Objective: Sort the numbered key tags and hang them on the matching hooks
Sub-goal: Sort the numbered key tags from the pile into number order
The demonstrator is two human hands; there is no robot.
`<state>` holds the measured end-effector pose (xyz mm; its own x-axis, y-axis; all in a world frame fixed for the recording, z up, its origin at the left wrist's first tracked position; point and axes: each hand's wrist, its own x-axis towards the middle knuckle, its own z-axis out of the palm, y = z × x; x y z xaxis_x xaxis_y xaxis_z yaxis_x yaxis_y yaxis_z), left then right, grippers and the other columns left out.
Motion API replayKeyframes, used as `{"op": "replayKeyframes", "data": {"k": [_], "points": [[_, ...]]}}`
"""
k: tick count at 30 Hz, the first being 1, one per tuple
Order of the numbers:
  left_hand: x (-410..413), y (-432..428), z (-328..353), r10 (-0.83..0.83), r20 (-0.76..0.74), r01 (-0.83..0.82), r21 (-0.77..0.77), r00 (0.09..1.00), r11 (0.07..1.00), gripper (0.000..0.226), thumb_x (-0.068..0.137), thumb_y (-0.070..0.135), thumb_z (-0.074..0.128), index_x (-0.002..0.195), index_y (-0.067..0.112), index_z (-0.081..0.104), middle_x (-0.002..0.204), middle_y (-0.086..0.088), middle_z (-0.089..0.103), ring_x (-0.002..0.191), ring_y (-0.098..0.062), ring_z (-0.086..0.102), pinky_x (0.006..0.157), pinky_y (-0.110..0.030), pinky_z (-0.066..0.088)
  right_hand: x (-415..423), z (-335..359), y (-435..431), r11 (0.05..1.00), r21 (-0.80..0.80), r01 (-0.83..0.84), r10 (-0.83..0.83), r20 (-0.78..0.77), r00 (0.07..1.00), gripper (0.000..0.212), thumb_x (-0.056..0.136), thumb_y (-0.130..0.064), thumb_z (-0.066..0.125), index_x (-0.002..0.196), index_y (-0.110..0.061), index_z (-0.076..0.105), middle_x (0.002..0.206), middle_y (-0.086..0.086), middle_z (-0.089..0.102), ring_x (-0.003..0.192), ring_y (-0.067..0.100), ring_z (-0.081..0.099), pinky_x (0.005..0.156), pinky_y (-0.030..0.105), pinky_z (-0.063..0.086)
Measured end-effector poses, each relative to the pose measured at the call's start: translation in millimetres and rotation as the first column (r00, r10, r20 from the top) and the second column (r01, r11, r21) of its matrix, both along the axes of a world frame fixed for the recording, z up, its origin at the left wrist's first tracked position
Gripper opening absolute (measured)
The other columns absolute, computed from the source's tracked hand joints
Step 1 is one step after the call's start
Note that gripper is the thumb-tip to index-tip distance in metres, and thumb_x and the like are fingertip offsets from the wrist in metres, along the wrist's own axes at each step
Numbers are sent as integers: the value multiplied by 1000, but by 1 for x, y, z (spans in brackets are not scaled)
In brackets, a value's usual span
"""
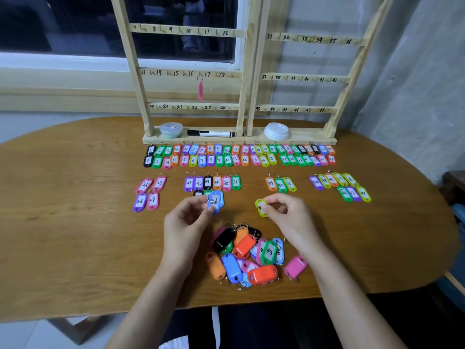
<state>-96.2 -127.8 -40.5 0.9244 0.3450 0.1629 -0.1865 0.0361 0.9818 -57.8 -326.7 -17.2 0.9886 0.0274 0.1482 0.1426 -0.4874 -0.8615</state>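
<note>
Brown wooden table [75, 235] with rounded ends, a dark window [63, 21] behind it on the left and a grey wall [415, 84] on the right. A wooden rack [245, 71] with hand-numbered hooks stands at the back; one pink tag [200, 90] hangs by 17. On its base sit a small tub [171, 130], a black marker [211, 133] and some white lids [276, 131].

The tags are small coloured plastic things with white number labels and metal rings. Two long rows [239, 156] lie just in front of the rack, with smaller groups nearer me. The left hand [185, 222] pinches a blue tag [215, 201] marked 38. The unsorted pile [247, 258] sits between both wrists. The right hand [289, 217] pinches a yellow tag [260, 207], its number hidden.
</note>
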Motion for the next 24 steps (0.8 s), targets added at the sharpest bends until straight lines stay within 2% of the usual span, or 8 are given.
{"op": "replayKeyframes", "data": {"k": [3,7,11,15,16,19,21,24], "points": [[-1,1,1,8,-2,-7,51,1000,999,9,85,9,69,92,15,70,88,-9,71,87,-18,66,80,-29,51,3,1,0,999,51,6,-7,18,1000,8,87,-14,68,94,-17,69,76,-9,62,68,-7,54,62,8,43],[0,2,2,30,-11,-30,23,999,999,7,85,9,69,91,12,69,88,-10,71,87,-21,67,77,-29,51,12,1,3,994,110,2,-1,-10,1000,13,87,-14,68,100,-18,65,85,-4,67,80,4,61,65,6,44],[4,14,6,86,3,-86,40,996,995,6,86,8,69,89,13,68,86,-5,71,83,-14,66,75,-27,51,22,3,7,985,171,-10,14,-22,1000,6,88,-16,68,94,-17,66,87,-8,67,82,1,60,69,5,45],[16,26,11,75,-8,-75,17,997,997,10,86,10,70,95,8,67,89,-15,69,80,-16,64,75,-38,51,35,4,12,984,179,-23,31,-41,999,7,87,-15,69,91,-19,66,86,-10,66,81,1,60,69,7,47],[20,27,13,72,-5,-72,22,997,997,9,86,10,70,95,9,67,88,-14,69,80,-15,64,75,-36,52,39,4,13,985,171,-31,40,-49,998,8,87,-15,69,93,-19,67,86,-9,67,82,1,61,68,7,47],[37,26,20,77,16,-78,63,997,995,10,85,8,70,92,15,66,80,-1,67,77,-8,63,68,-18,52,50,5,16,988,143,-56,65,-58,996,13,87,-15,68,100,-19,70,89,-8,69,85,1,63,68,8,47],[51,25,20,71,20,-73,129,997,989,10,85,10,70,91,17,66,81,1,67,78,-8,64,67,-16,51,56,6,18,990,122,-73,80,-52,995,16,88,-15,68,103,-18,71,90,-7,70,87,1,64,72,10,48],[65,28,14,73,34,-79,227,997,971,7,86,15,70,92,18,67,84,-1,69,81,-13,66,70,-22,52,66,3,21,992,90,-93,95,-17,995,19,88,-14,67,106,-17,71,90,-7,70,86,3,64,73,13,49]]}}
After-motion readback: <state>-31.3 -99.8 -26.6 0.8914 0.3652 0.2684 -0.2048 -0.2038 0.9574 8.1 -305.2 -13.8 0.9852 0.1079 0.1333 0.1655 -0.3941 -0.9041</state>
